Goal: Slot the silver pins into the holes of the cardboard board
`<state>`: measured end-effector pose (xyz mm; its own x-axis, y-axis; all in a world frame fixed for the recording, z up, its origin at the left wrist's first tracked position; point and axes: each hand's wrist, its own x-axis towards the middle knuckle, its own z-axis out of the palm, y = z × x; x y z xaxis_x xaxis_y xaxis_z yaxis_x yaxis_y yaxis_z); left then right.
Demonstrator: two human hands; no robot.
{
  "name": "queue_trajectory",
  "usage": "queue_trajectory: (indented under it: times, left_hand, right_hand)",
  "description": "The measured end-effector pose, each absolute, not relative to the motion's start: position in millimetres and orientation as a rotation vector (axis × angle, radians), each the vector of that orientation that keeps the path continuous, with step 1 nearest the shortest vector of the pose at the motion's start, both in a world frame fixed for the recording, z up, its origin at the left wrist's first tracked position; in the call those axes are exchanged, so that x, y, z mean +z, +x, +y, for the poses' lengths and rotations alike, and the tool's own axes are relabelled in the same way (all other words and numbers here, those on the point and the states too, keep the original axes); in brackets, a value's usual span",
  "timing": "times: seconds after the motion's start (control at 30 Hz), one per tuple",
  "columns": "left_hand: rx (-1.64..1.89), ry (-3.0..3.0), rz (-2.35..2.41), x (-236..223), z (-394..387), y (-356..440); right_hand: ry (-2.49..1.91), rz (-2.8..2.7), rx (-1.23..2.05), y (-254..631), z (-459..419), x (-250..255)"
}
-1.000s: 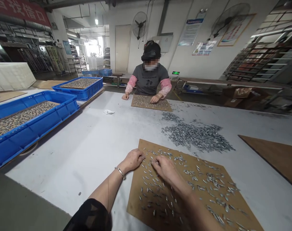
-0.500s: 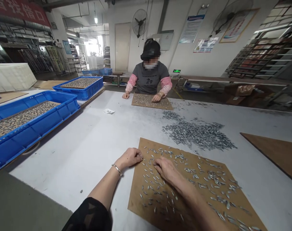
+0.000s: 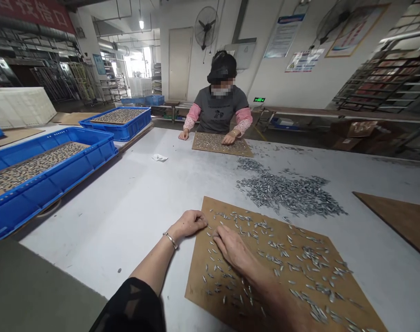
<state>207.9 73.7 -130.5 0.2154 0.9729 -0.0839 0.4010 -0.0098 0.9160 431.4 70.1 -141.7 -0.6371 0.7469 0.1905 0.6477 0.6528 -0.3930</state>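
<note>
A brown board (image 3: 196,281) lies on the table in front of me, strewn with small, slim silvery metal pieces (image 3: 310,253). My left hand (image 3: 191,223) rests at the board's left edge near its far corner, fingers curled together; what they hold, if anything, is hidden. Over the left part of the board, my right hand (image 3: 233,245) has its thumb and fingertips pinched together, close to the surface among the pieces. Anything between those fingertips is too small to make out. Beyond the board a large heap of the same pieces (image 3: 289,193) lies on the tabletop.
Across the white table (image 3: 137,198) a co-worker (image 3: 221,108) handles another board covered with pieces (image 3: 210,142). Blue crates (image 3: 68,173) with loaded boards stand at the left. A bare brown board (image 3: 399,219) lies at the right, and a crumpled white paper (image 3: 160,157) lies mid-table.
My right hand has moved slightly left across the board, nearer my left hand. My left hand stays at the edge. The whole view has shifted a little.
</note>
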Motion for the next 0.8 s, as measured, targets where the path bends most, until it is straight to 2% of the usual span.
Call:
queue_trajectory:
  times: [0.1,0.3,0.43,0.67,0.8]
  left_hand:
    - [0.816,1.522,1.316,-133.2,74.9,206.8]
    - [0.834,1.531,1.359,-135.0,75.9,209.7]
    - [0.832,1.54,1.375,-134.4,75.0,210.4]
    - [0.806,1.514,1.372,-127.8,73.3,209.5]
    - [0.793,1.52,1.392,-122.4,72.2,206.1]
  right_hand:
    - [-1.144,-2.608,0.358,414.8,64.1,-142.3]
    - [-1.488,-2.655,0.161,387.1,47.3,-138.8]
    - [-1.496,-2.653,0.062,385.9,43.8,-131.8]
    - [-1.515,-2.337,0.269,446.6,61.0,-107.2]
    - [-1.609,-2.307,0.33,490.9,65.7,-109.3]
